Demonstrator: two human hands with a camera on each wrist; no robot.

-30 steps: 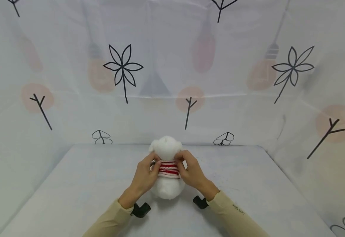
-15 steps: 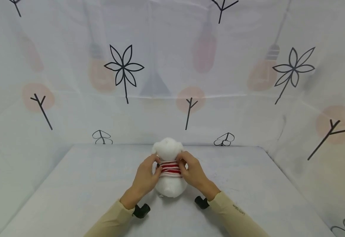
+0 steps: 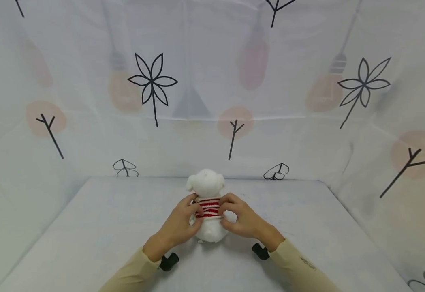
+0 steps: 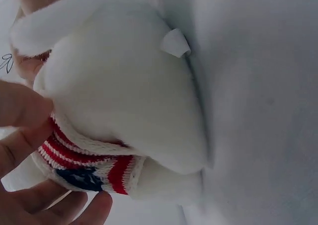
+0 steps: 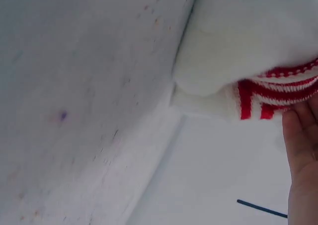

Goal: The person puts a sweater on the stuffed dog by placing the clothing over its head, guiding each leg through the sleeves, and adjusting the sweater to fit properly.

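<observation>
A white plush toy dog [image 3: 206,182] with floppy ears sits upright on the table, its back toward me. It wears a knitted sweater [image 3: 210,207] with red and white stripes; the left wrist view also shows a blue patch [image 4: 82,178] on its side. My left hand [image 3: 177,221] holds the sweater's left side, thumb by the lower hem and the other fingers around the side. My right hand [image 3: 246,217] holds the right side, fingers on the knit and thumb low near the hem. The toy's front is hidden. A small white tag [image 4: 176,42] sticks out near its bottom.
The white table [image 3: 124,227] carries faint marks on the right. Behind and beside it hang white cloth walls [image 3: 197,142] printed with flowers and twigs. Dark wrist-camera mounts [image 3: 169,262] project below both wrists, close to the tabletop.
Both hands have slid down a little from the sweater's neck edge toward its hem, and the fingers have spread wider. The right wrist has moved outward. The toy has shifted slightly right.
</observation>
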